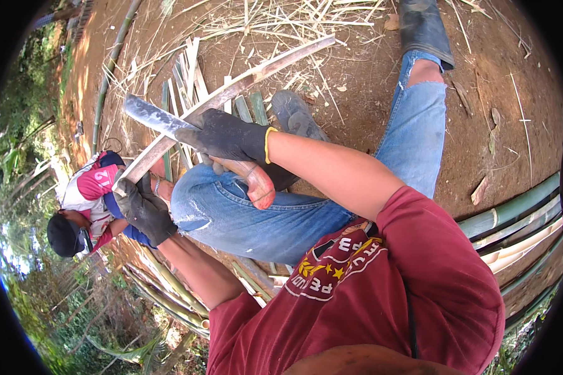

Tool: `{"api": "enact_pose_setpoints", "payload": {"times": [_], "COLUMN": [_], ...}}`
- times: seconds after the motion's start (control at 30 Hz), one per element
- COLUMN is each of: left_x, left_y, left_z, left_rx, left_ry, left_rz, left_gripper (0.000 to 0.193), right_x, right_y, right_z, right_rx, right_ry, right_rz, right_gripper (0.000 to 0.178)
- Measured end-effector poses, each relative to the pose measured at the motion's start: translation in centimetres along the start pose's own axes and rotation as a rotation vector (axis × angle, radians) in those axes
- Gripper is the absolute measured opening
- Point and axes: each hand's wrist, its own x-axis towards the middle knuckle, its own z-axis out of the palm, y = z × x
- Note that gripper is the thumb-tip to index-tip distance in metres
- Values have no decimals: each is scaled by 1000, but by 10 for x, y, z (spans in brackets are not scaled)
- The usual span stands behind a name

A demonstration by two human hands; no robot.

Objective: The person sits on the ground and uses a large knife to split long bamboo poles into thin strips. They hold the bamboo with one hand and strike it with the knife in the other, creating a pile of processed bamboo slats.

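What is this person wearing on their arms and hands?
Both hands wear dark grey, worn-looking work gloves. The right hand has a glove with a yellow band at the cuff; the left hand has a similar glove, its cuff edge not clear. Both forearms are bare below short sleeves of a dark red T-shirt with a printed emblem on the chest.

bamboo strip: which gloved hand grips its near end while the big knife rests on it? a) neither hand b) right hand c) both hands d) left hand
d: the left hand clasps the near end of the bamboo strip, while the right hand holds the knife by its wooden handle, blade laid on the strip.
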Motion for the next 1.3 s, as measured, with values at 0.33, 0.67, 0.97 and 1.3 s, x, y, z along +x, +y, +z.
{"api": "enact_pose_setpoints", "payload": {"times": [0.33,0.67,0.97,1.3], "left_x": [11,6,-12,-36], "left_y": [-12,10,36,68], "left_z": [3,11,34,49], "left_rx": [-98,-116,16,-164], "left_ry": [-83,-47,19,-113], "left_rz": [24,56,36,19], "left_gripper": [46,40,45,32], "right_x": [-59,-29,-28,-52], "right_y": [222,68,-32,-57], "right_z": [-257,-84,10,29], "right_rx": [241,137,172,305], "right_ry": [665,347,34,149], "right_rz": [358,172,132,143], "right_gripper": [51,53,52,51]}}
